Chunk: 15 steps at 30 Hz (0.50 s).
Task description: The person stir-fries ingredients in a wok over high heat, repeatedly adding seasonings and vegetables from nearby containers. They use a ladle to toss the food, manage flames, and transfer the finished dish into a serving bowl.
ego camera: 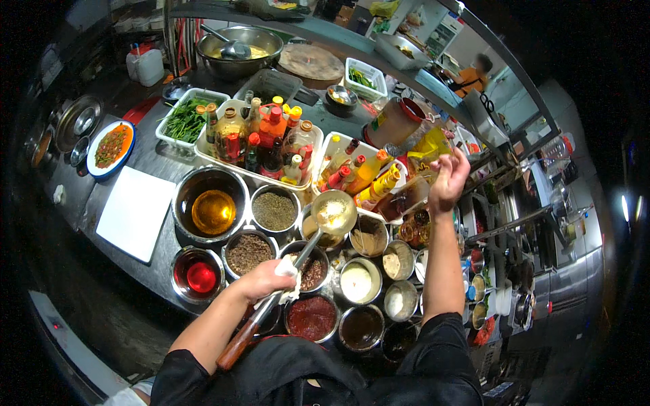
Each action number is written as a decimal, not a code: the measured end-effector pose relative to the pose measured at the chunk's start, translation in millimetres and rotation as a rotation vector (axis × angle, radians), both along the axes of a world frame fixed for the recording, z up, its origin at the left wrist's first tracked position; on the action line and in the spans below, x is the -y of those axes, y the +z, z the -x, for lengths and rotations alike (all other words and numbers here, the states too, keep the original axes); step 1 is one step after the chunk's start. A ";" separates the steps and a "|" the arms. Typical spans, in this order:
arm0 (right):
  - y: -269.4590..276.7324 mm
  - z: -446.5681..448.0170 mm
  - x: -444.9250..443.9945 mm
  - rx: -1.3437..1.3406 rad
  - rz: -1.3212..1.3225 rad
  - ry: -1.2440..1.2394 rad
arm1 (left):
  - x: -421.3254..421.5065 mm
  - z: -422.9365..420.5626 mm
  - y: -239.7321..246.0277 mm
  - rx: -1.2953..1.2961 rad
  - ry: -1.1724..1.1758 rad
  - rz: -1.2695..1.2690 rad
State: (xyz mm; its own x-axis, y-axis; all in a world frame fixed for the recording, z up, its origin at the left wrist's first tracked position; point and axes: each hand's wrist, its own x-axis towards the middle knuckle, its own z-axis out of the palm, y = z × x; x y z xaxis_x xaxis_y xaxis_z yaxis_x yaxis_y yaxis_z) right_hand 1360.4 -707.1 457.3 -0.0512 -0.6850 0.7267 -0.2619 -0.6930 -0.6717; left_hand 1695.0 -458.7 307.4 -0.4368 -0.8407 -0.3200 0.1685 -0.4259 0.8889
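My left hand (271, 281) holds a white cloth (291, 269) and the metal handle of a ladle (334, 212), whose wooden grip (238, 345) points back toward my body. Pale, shiny contents lie in the ladle bowl, which hangs over the seasoning pots. My right hand (449, 177) is raised with fingers loosely curled, beside a yellow bag (431, 149) and a tray of sauce bottles (378, 185); nothing is plainly held in it. Under the ladle stand metal pots with ground spice (275, 210), red paste (312, 318), a white substance (356, 282) and dark sauce (361, 327).
At left are a pot of amber oil (213, 212), a white board (135, 213) and a plate of chopped food (110, 148). Behind stand a bottle crate (244, 175), a basket of greens (185, 122) and a large bowl (238, 63). A person (469, 76) is beyond the shelf.
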 end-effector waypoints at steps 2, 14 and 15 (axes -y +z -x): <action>10.9 -12.3 -0.4 -0.267 -0.230 0.005 | 8.4 6.2 4.6 0.052 -0.002 0.051; -109.1 -56.6 -40.3 -1.165 -0.884 0.427 | 20.6 18.3 16.1 0.194 -0.033 0.121; -111.7 -54.7 -41.1 -1.117 -0.931 0.434 | 20.2 18.5 14.7 0.223 -0.041 0.115</action>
